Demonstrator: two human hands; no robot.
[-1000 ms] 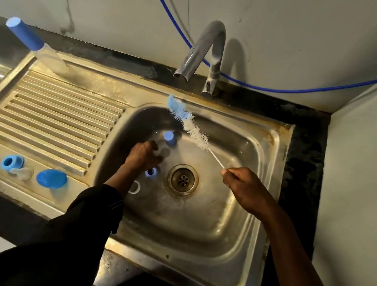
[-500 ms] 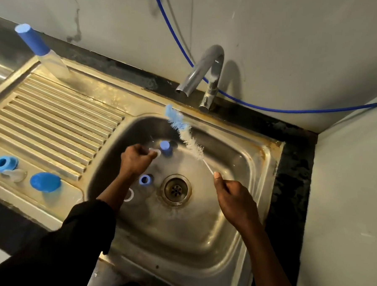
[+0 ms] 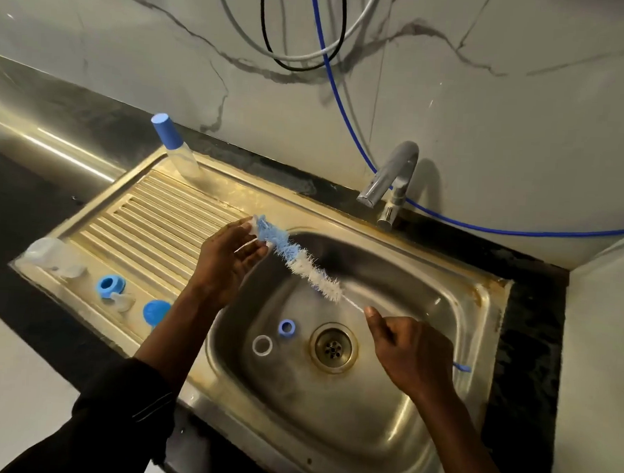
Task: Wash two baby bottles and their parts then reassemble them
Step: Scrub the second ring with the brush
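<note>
My left hand (image 3: 229, 261) holds a small clear bottle piece (image 3: 250, 230) above the sink's left rim, and my fingers hide most of it. The blue and white bottle brush (image 3: 302, 263) has its blue tip at that piece. My right hand (image 3: 409, 350) grips the brush's wire handle over the basin. A blue ring (image 3: 287, 327) and a white ring (image 3: 262, 345) lie on the sink (image 3: 384, 421) floor left of the drain (image 3: 332, 347). On the drainboard lie a clear bottle (image 3: 49, 255), a blue collar (image 3: 108, 286), a clear nipple (image 3: 123, 301) and a blue cap (image 3: 154, 311).
A soap bottle with a blue cap (image 3: 174, 146) stands at the drainboard's (image 3: 152, 220) far corner. The faucet (image 3: 389, 179) rises behind the basin, with no water running. A blue hose (image 3: 484, 229) and cables hang along the wall. A dark counter surrounds the sink.
My left hand has lifted a clear piece out of the basin up to the left rim. The brush has swung left with it, and its tip now meets the piece.
</note>
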